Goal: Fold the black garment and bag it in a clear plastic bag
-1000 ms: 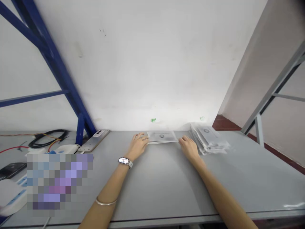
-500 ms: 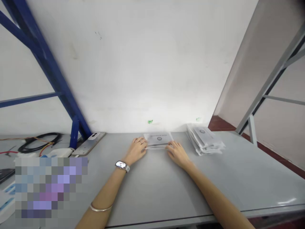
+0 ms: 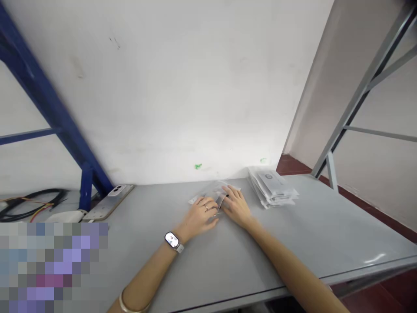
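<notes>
A translucent plastic bag (image 3: 203, 192) lies at an angle on the grey table, near the wall, with both my hands on it. My left hand (image 3: 199, 216), with a ring and a smartwatch (image 3: 172, 239), curls its fingers over the bag's near side. From the right, my right hand (image 3: 237, 206) grips the bag, its fingers bent over the edge. A narrow dark gap or strip shows between the two hands; what it is I cannot make out. To the right lies a stack of similar bags (image 3: 273, 184), the top one bearing a round dark logo.
A phone (image 3: 109, 203) lies at the left beside a blue metal frame post (image 3: 61, 117). Behind it are a coiled black cable (image 3: 35, 204) and a white device (image 3: 67, 216). A pixelated patch hides the lower left. The white wall (image 3: 182, 108) borders the table's far edge.
Both hands have come closer together. The bag between them has turned to a slant, and its printed face no longer shows. The view has shifted slightly to the right.
</notes>
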